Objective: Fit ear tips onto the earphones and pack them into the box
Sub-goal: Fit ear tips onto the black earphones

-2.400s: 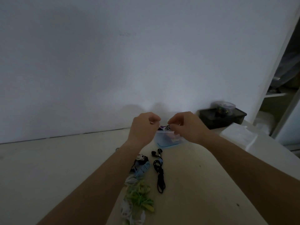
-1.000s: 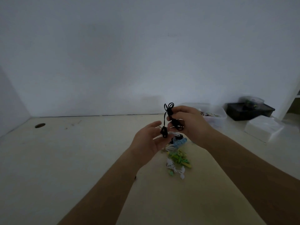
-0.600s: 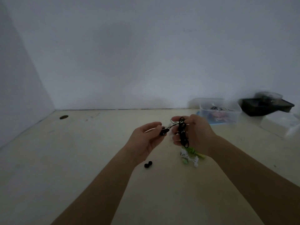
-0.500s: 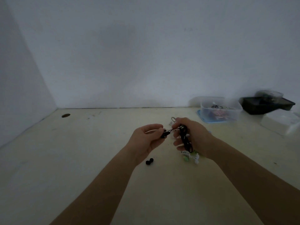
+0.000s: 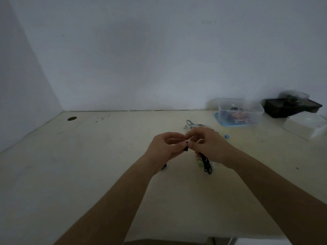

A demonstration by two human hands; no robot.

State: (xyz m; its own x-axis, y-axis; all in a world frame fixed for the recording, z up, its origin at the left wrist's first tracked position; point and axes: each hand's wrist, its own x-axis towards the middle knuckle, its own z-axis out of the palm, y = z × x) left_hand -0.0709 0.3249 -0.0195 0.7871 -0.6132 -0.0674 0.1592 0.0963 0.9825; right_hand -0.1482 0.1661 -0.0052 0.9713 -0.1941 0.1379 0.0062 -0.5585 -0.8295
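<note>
Pinching a black earbud (image 5: 185, 148) between thumb and forefinger, the left hand (image 5: 165, 150) is meeting the right hand (image 5: 212, 147) above the middle of the cream table (image 5: 88, 165). The right hand's thumb and forefinger are closing on the same earbud from the other side. Whether an ear tip is sitting between them is too small to tell. Its remaining fingers are curling around the coiled black cable (image 5: 207, 166), which is hanging below the palm. The left hand's other fingers are lying loosely bent.

A small black piece (image 5: 164, 167) is lying on the table, partly hidden by the left wrist. Green and white earphones (image 5: 200, 161) are peeking out under the right hand, and a further tangle of earphones (image 5: 192, 124) is lying just beyond the fingers. The clear plastic box (image 5: 240, 112) is standing near the wall to the right on a blue lid (image 5: 218, 120). A black tray (image 5: 292, 107) and a white box (image 5: 304, 125) are sitting further right.
</note>
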